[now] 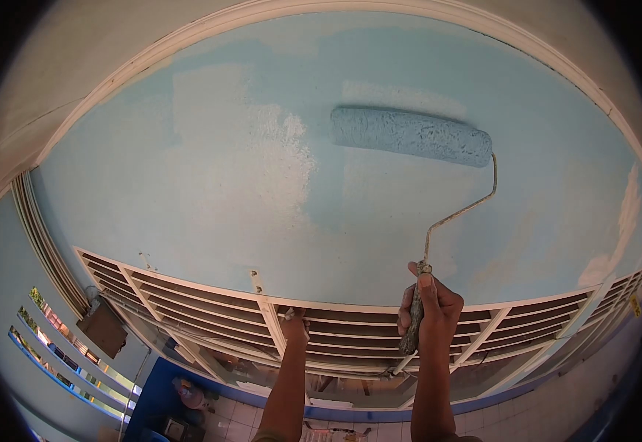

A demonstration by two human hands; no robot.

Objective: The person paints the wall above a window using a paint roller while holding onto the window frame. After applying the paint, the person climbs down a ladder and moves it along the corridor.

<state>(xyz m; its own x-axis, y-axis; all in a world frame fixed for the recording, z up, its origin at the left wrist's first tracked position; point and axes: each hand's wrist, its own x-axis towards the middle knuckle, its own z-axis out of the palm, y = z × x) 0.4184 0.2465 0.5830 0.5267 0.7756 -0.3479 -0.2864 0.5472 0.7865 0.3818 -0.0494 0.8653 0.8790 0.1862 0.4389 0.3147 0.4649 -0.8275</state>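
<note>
A paint roller has its blue, paint-coated sleeve [413, 136] against the upper wall [262, 177], lying almost level with its right end slightly lower. Its bent, paint-spattered wire frame [459, 214] runs down to a crusted handle [411, 335]. My right hand [437, 302] is closed around that handle, below the wall patch. My left hand [295, 325] is up at the white louvre frame [271, 324], just right of an upright post, with its fingers curled on it. Pale, unevenly covered patches show on the light blue wall, to the left of the roller and beneath it.
White louvre slats [203, 306] span the wall's lower part. A curved cream moulding [380, 6] borders the top. Cables and a brown box [101, 329] hang at left, near slotted openings [60, 361]. Far below are floor tiles [225, 420] and a blue surface [155, 390].
</note>
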